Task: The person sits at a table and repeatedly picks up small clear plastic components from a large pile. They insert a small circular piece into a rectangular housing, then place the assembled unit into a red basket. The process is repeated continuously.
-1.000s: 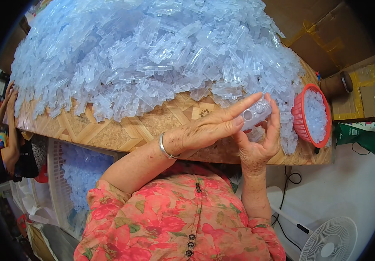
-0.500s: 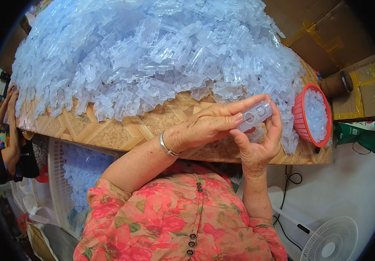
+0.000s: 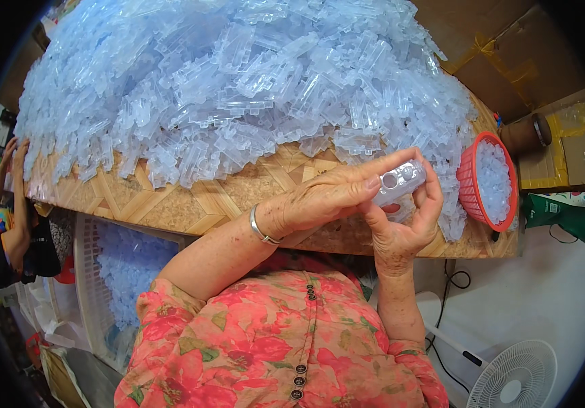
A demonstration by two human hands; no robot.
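Left hand: the left hand reaches across from the person's left, fingers stretched long, index finger and thumb pinching the near end of a small clear plastic piece.
Right hand: the right hand comes up from below, palm cupped, fingers curling round the far end of the same piece; both hands are closed on it.
The piece: it is held in the air just above the front edge of the surface, tilted, with two round recesses showing on its upper face.
How it handles: by the look of it, a light, stiff, thin-walled moulding, smooth enough to slip; probably brittle at the edges if squeezed hard.
Where to hold: best by the short ends or the long side walls, with fingertips, leaving the face with the round recesses clear, as both hands seem to do.
The heap: a huge heap of clear plastic pieces covers most of the wood-patterned surface, spilling near its front edge.
Red basket: a red basket of small whitish bits sits at the right end, just beside the right hand.
Below: a white crate with more clear parts stands under the surface.
Off left: another person's raised hands show at the far edge.
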